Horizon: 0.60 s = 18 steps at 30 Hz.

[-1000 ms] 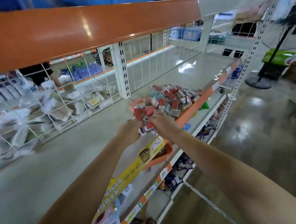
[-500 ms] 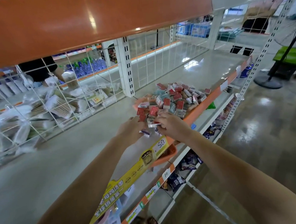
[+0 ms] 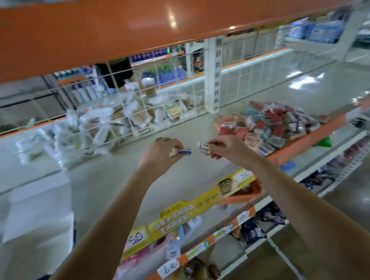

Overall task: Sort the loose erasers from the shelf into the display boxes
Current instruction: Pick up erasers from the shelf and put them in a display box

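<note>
Above the shelf, both hands, left and right, pinch erasers.

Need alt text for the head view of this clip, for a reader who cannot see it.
Two bare hands over a pale shelf each pinch a small wrapped eraser: the left hand a white-and-blue one, the right hand a white one. A heap of loose erasers lies to the right.

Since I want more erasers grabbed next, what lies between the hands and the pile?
Nothing visible. The left hand and right hand each pinch an eraser above bare shelf; the eraser pile lies just right of the right hand, with only open shelf between.
</note>
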Available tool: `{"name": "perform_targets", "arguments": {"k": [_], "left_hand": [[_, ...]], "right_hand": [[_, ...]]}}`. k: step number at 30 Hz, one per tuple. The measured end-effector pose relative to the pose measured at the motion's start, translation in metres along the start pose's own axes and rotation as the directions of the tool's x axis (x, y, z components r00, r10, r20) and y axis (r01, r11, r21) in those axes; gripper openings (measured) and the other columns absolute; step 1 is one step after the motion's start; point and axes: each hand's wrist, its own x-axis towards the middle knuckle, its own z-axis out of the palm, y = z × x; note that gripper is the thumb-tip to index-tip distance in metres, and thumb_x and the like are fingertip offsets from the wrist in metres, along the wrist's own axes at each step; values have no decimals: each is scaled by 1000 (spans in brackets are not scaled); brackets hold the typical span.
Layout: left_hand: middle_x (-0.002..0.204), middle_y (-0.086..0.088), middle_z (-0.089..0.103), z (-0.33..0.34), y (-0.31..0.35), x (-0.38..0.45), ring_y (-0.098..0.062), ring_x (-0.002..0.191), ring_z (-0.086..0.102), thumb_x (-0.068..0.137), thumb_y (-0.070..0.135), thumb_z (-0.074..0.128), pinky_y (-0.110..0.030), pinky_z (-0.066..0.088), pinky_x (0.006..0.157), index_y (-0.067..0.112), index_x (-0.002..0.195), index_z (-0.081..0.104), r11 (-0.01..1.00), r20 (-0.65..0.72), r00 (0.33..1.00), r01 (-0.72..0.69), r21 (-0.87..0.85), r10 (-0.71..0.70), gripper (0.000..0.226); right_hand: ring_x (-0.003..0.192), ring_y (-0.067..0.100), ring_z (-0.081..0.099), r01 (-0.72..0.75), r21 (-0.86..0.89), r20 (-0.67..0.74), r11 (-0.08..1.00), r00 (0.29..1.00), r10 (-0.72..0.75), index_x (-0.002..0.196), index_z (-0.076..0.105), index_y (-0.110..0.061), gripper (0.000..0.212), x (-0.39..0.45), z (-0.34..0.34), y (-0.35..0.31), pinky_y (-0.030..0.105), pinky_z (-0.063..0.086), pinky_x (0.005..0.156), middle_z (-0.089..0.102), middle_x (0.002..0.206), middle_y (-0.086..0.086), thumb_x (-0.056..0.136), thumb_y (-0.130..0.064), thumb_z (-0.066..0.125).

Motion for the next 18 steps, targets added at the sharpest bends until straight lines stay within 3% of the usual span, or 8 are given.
{"name": "perform_targets", "arguments": {"k": [4, 13, 16, 18], "left_hand": [[92, 12, 53, -39, -26, -49, -7, 84, 50, 85, 26, 65, -23, 38, 70, 24, 99, 65, 993, -93, 989, 115, -2, -115, 14], [83, 20, 51, -125, -106, -174, -3, 78, 46, 81, 28, 69, -19, 29, 63, 29, 94, 67, 956, -216, 935, 293, 23, -281, 14], [80, 24, 50, -152, -138, -219, -2, 76, 47, 80, 29, 69, -18, 36, 62, 32, 93, 67, 938, -242, 913, 346, 26, -330, 13], [83, 20, 52, -167, -159, -248, -5, 77, 48, 80, 27, 71, -26, 43, 67, 29, 93, 68, 931, -252, 903, 364, 14, -349, 14]], "right_hand": [[69, 11, 63, 37, 140, 128, 989, 990, -55, 91, 68, -14, 9, 7, 44, -37, 22, 52, 67, 69, 75, 4, 91, -15, 58], [68, 4, 65, 83, 240, 356, 967, 919, -167, 106, 64, -4, 18, 9, 167, -135, 16, 52, 65, 69, 79, 3, 93, -8, 53], [68, 4, 66, 74, 268, 427, 961, 885, -187, 103, 64, -5, 15, 7, 213, -171, 16, 53, 66, 68, 81, 4, 93, -6, 52], [67, 4, 65, 78, 276, 478, 958, 854, -207, 96, 63, -9, 12, 5, 245, -195, 16, 53, 65, 67, 83, 7, 94, -6, 52]]}}
